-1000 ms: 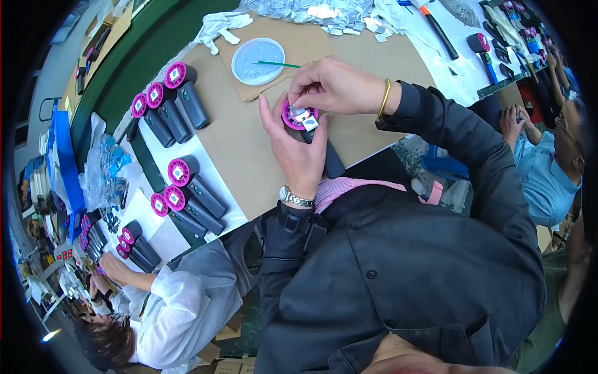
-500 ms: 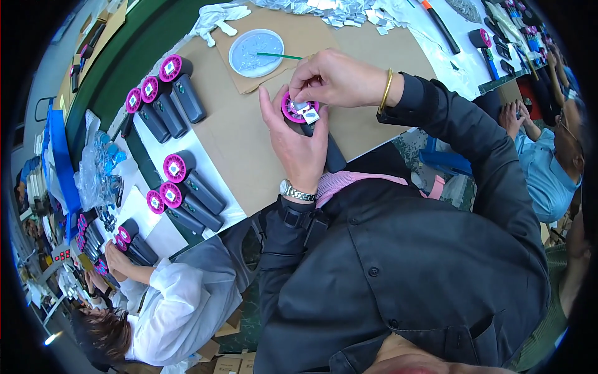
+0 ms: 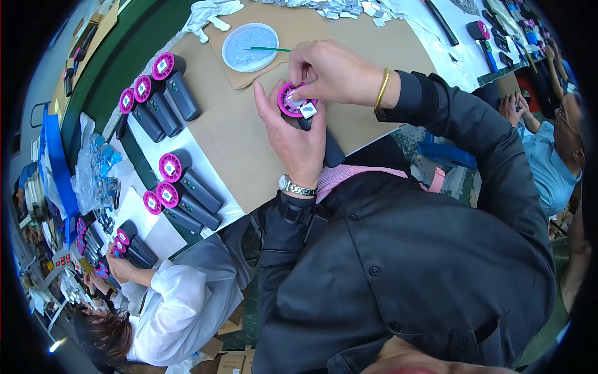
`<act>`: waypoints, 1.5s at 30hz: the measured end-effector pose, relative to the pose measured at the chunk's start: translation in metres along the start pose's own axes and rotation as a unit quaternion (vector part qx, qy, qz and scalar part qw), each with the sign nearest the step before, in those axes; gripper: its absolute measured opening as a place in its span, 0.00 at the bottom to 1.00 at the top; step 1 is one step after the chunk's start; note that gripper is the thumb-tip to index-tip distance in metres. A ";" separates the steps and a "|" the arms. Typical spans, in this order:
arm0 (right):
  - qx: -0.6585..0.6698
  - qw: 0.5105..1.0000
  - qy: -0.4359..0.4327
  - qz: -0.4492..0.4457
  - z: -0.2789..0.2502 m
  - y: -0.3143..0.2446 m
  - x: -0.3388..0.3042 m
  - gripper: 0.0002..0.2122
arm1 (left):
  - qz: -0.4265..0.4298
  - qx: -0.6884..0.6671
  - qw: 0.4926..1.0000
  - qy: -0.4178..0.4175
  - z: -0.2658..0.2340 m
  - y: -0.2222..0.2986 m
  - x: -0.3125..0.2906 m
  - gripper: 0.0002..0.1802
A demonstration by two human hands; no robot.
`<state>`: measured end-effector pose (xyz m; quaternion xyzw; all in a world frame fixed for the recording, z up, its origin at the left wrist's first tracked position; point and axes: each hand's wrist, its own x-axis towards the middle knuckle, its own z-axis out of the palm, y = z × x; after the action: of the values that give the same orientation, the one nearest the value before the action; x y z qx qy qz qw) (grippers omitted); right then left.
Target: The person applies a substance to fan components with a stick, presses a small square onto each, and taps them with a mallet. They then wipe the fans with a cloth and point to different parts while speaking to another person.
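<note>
My left hand (image 3: 294, 143) is wrapped round the magenta-rimmed head of a dark grey hair dryer (image 3: 285, 107), whose handle (image 3: 332, 149) points toward my body. A small silver-white square badge piece (image 3: 308, 110) with a dark mark lies at the rim of the head, by my left thumb. My right hand (image 3: 330, 71) is closed, its fingertips pressed to the middle of the magenta face; what they hold is mostly hidden. Just beyond my hands stands a round white dish (image 3: 250, 67) of clear, glassy gel with a green stick (image 3: 269, 49) across its edge.
Several similar hair dryers (image 3: 182, 96) lie in two groups at the left, pale squares on their faces. Loose silver squares (image 3: 349, 9) and a white glove (image 3: 208, 15) lie at the far edge. A co-worker in white (image 3: 180, 305) sits lower left; another in light blue (image 3: 539, 168), right.
The view has shifted slightly. My right fingers have closed in over the centre of the magenta face, covering the silver piece seen there before. My left hand keeps its grip.
</note>
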<state>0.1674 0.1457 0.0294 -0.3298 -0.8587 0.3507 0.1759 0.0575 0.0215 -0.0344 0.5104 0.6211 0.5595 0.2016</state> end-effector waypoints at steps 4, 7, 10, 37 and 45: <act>0.001 0.992 -0.092 0.091 -0.005 -0.007 0.011 0.12 | -0.004 0.015 1.000 0.004 0.001 0.003 -0.001 0.58; 0.005 0.992 -0.097 0.080 -0.004 -0.002 0.012 0.12 | -0.013 0.009 1.000 0.012 0.001 0.003 -0.001 0.59; 0.011 0.989 -0.112 0.091 -0.008 0.000 0.015 0.12 | -0.008 0.012 1.000 0.010 0.002 0.002 -0.002 0.58; 0.018 0.987 0.137 0.079 -0.054 0.039 -0.048 0.09 | -0.051 -0.093 0.993 -0.061 -0.007 0.002 -0.003 0.62; -0.367 0.843 0.272 0.284 -0.162 0.200 -0.095 0.18 | -0.050 0.001 0.996 -0.076 -0.013 0.019 -0.008 0.62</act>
<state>0.4106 0.2667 -0.0092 -0.6820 -0.7110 -0.0590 0.1609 0.0573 0.0053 -0.0162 0.5198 0.6296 0.5075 0.2754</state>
